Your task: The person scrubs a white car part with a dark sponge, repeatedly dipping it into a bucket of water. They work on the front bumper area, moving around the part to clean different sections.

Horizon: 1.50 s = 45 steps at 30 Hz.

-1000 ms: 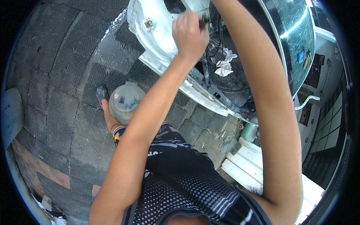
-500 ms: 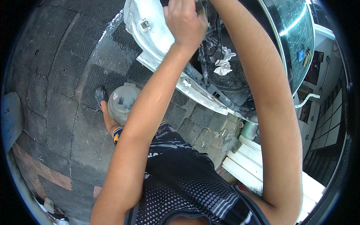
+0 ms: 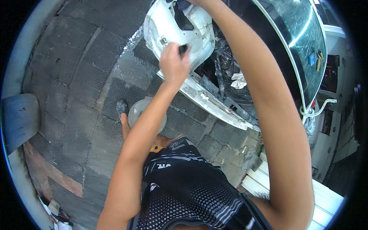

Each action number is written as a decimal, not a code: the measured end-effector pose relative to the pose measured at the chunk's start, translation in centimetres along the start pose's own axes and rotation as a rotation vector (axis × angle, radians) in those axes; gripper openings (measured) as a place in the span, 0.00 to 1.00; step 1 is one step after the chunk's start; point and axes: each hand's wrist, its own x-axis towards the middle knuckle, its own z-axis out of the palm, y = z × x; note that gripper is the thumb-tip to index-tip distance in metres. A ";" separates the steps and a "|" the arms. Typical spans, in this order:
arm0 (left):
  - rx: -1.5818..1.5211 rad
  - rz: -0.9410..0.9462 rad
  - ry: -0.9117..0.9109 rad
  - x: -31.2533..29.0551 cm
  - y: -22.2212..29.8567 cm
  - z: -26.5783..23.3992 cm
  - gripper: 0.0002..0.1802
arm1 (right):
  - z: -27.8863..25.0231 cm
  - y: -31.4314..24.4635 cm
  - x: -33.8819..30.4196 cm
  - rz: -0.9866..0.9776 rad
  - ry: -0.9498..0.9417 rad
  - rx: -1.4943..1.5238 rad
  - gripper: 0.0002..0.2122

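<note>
My left hand (image 3: pixel 173 67) is closed around a small dark object (image 3: pixel 183 49), whose kind I cannot make out. It is over the white, curved car body panel (image 3: pixel 197 38), close to a small square hole. My right hand (image 3: pixel 199 1) is at the top edge of the view, mostly cut off, with its fingers hidden. A bunched dark cloth (image 3: pixel 183 4) lies beside it at the panel's upper part. Beneath the right forearm is the car's opened compartment, with crumpled white paper (image 3: pixel 239 81) inside.
A grey round-lidded bucket (image 3: pixel 138 109) stands on the dark tiled floor (image 3: pixel 69 76), beside my foot. To the right, a greenish car window (image 3: pixel 299 30) bears small blue and yellow items. White slatted boards (image 3: pixel 264 178) are at lower right, and a blue-grey curved object (image 3: pixel 19 122) at far left.
My left hand has come back toward me and down along the panel, apart from the right hand. The view has shifted, so more of the white panel shows.
</note>
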 end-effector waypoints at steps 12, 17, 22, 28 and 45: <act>0.449 -0.656 0.051 -16.1 -20.8 -41.8 0.18 | -5.0 -8.1 -15.4 0.928 0.101 1.105 0.17; 0.305 -0.868 0.082 -15.6 -21.5 -46.6 0.17 | -0.9 -17.6 -33.6 1.769 0.138 1.841 0.19; 0.148 -0.858 -0.324 -13.2 -27.9 -40.8 0.17 | 12.7 -23.7 -44.2 1.923 -0.411 1.637 0.23; -0.214 -1.014 -0.776 -20.1 -34.9 -25.6 0.20 | 33.5 -22.8 -54.2 1.903 -1.099 1.196 0.27; 0.640 -0.867 -0.613 -49.5 -64.7 -6.6 0.22 | 64.4 -16.3 -84.4 0.801 -0.795 0.130 0.24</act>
